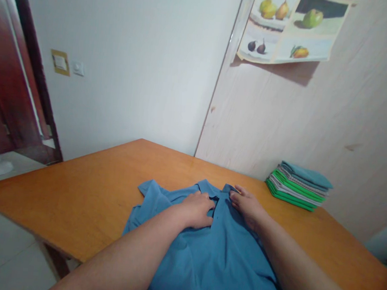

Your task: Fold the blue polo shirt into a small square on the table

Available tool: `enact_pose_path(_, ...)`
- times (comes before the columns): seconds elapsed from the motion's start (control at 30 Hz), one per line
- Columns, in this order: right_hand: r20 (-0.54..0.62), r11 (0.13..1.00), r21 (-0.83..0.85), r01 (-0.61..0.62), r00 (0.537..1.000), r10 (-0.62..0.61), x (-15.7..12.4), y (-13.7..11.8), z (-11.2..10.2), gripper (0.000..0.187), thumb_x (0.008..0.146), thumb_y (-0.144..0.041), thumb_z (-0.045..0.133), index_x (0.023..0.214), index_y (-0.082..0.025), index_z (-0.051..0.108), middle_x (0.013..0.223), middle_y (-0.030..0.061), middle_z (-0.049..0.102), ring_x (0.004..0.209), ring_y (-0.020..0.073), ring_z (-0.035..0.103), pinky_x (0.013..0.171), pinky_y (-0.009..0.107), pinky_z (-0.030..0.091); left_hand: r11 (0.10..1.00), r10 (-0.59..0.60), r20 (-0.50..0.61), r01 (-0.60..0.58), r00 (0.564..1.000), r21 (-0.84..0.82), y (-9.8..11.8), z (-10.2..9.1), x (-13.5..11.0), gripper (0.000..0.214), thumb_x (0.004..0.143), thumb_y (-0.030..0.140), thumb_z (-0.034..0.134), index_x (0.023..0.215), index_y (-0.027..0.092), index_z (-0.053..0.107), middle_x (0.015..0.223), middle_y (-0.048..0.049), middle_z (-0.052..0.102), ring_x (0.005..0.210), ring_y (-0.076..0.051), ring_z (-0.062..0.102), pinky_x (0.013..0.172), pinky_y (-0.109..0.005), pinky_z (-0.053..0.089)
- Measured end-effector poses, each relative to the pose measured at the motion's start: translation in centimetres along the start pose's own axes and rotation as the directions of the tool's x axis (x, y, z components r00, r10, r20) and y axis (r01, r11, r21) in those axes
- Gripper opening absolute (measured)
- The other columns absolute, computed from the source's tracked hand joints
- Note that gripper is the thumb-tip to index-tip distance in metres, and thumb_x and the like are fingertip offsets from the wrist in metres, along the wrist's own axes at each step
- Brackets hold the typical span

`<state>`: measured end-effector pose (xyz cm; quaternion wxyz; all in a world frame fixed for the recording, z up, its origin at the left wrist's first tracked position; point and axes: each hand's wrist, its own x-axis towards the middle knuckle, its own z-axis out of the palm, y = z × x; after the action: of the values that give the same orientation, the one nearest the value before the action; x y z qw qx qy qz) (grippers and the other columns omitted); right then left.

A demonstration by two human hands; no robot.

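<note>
A blue polo shirt lies front up on the orange wooden table, its collar at the far end. My left hand rests on the shirt just left of the button placket, fingers curled and pinching the cloth near the collar. Just right of the placket, my right hand has its fingers closed on the collar's edge. Both forearms lie across the shirt's body.
A stack of folded green, grey and teal clothes sits at the table's far right by the wooden wall. A fruit poster hangs above. A doorway and a wall switch are at the left.
</note>
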<state>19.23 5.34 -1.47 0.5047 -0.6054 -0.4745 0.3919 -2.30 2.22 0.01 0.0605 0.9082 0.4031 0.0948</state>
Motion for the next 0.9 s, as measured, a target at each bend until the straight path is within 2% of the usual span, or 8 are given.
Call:
enact_pose_path(0.07,0.02,1.0,-0.017,0.005,1.0,-0.005,-0.5,0.2,-0.1,0.053,0.077,-0.023,0.069,0.129,-0.021,0.058,0.114,0.0092,0.071,0.089,0.0169,0.068,0.077,0.027,0.055,1.0,-0.006,-0.002,0.006,1.0,0.01,0.0,0.0,0.1,0.033,0.081,0.038,0.059,0.108,0.023,0.071,0.109,-0.0116,0.066,0.1,-0.03,0.061,0.086,-0.041,0.051)
enact_pose_path(0.17,0.014,0.999,-0.028,0.021,1.0,-0.021,-1.7,-1.0,-0.5,0.049,0.077,-0.025,0.071,0.124,-0.019,0.061,0.104,0.0092,0.072,0.091,0.0187,0.068,0.076,0.026,0.054,0.999,-0.037,-0.032,0.037,0.999,0.0,0.0,0.0,0.2,0.031,0.083,0.032,0.058,0.109,0.024,0.071,0.109,-0.0117,0.066,0.102,-0.03,0.062,0.087,-0.04,0.051)
enact_pose_path(0.27,0.036,0.999,0.04,-0.007,0.999,0.005,-3.6,-3.1,-0.8,0.035,0.078,-0.025,0.071,0.111,-0.02,0.063,0.098,0.0086,0.072,0.089,0.0184,0.069,0.073,0.026,0.055,0.996,-0.08,-0.059,0.078,0.995,-0.034,0.2,-0.3,0.2,0.027,0.083,0.023,0.054,0.105,0.023,0.071,0.108,-0.0107,0.069,0.101,-0.029,0.064,0.084,-0.037,0.051)
enact_pose_path(0.37,0.119,0.996,0.052,-0.069,0.991,0.063,-5.8,-4.3,-0.7,0.013,0.081,-0.026,0.067,0.09,-0.019,0.062,0.086,0.0077,0.072,0.073,0.016,0.068,0.066,0.026,0.055,0.989,-0.122,-0.027,0.119,0.992,-0.084,0.4,-0.7,0.1,0.024,0.082,0.017,0.052,0.096,0.023,0.071,0.101,-0.0079,0.073,0.094,-0.026,0.067,0.076,-0.032,0.05)
enact_pose_path(0.5,0.295,0.991,-0.089,-0.095,0.948,0.118,-7.5,-2.9,0.2,0.01,0.083,-0.029,0.06,0.082,-0.019,0.06,0.074,0.0028,0.068,0.057,0.0123,0.064,0.054,0.023,0.05,0.981,-0.143,0.033,0.146,0.989,-0.125,0.7,-0.9,-0.1,0.021,0.079,0.017,0.054,0.091,0.024,0.07,0.094,-0.005,0.074,0.087,-0.024,0.068,0.068,-0.029,0.048)
enact_pose_path(0.57,0.342,0.986,-0.144,-0.086,0.93,0.131,-7.8,-1.8,0.5,0.01,0.082,-0.029,0.06,0.08,-0.02,0.06,0.071,0.0009,0.067,0.055,0.0114,0.062,0.051,0.022,0.046,0.979,-0.147,0.064,0.155,0.987,-0.131,0.7,-0.9,-0.1,0.021,0.078,0.018,0.054,0.089,0.025,0.071,0.093,-0.0044,0.075,0.084,-0.023,0.068,0.067,-0.028,0.048)
enact_pose_path(0.77,0.363,0.991,-0.114,-0.074,0.925,0.111,-7.7,-0.1,0.6,0.012,0.075,-0.03,0.059,0.082,-0.02,0.059,0.068,-0.0019,0.065,0.054,0.0108,0.06,0.051,0.022,0.043,0.968,-0.164,0.1,0.179,0.981,-0.175,0.3,-0.5,0.0,0.022,0.079,0.018,0.054,0.086,0.026,0.074,0.091,-0.0029,0.076,0.082,-0.02,0.067,0.066,-0.026,0.047)
enact_pose_path(0.9,0.364,0.99,-0.124,-0.064,0.926,0.105,-7.6,0.1,0.5,0.012,0.074,-0.028,0.057,0.082,-0.02,0.058,0.068,-0.0019,0.065,0.055,0.0112,0.06,0.052,0.022,0.043,0.955,-0.12,0.11,0.145,0.987,-0.259,0.1,0.1,0.4,0.024,0.079,0.017,0.054,0.088,0.025,0.074,0.092,-0.0019,0.076,0.081,-0.018,0.067,0.066,-0.024,0.047)
